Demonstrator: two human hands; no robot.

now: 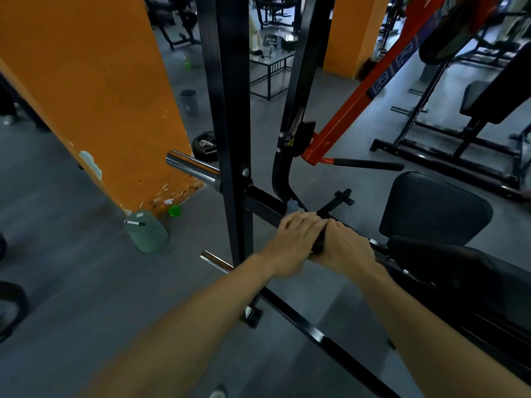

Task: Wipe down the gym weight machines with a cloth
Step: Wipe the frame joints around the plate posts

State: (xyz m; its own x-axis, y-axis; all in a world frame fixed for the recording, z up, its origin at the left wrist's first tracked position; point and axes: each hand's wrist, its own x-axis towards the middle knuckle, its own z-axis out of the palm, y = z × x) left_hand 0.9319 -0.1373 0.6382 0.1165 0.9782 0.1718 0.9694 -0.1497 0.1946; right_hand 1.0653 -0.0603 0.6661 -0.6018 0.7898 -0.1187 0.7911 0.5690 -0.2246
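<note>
From where I watched, both hands met at the centre of the frame on a black square-section steel bar [265, 206] of the weight machine. The left hand [296, 239] lay over the bar with its fingers curled down across the top. A small pale, soft-looking fold of cloth [293, 205] showed just beyond its knuckles, against the bar; I could not tell whether those fingers had hold of it. The right hand [343, 244] was wrapped round a dark, matte cylindrical grip [319, 242] that ran between the two hands, fingers curled tight on it.

A tall black painted upright [230, 110] rose through the upper middle of the frame, smooth and flat-faced. Two polished chrome pegs stuck out from it toward the left: a thick one [192, 169] at mid-height and a thinner one [215, 261] lower down. An orange-red steel lever arm [359, 104] slanted from the upper right down to a black foam-like handle [367, 164]. At right centre sat a rounded, padded black seat cushion [434, 211] with a dull vinyl look.

A broad orange pillar [94, 90], its paint chipped near the base, filled the upper left. At its foot stood a translucent pale green plastic jug [149, 232], and just beside it a small bright green bottle [173, 211]. A grey bucket [189, 101] stood on the grey floor [71, 268] farther back.
</note>
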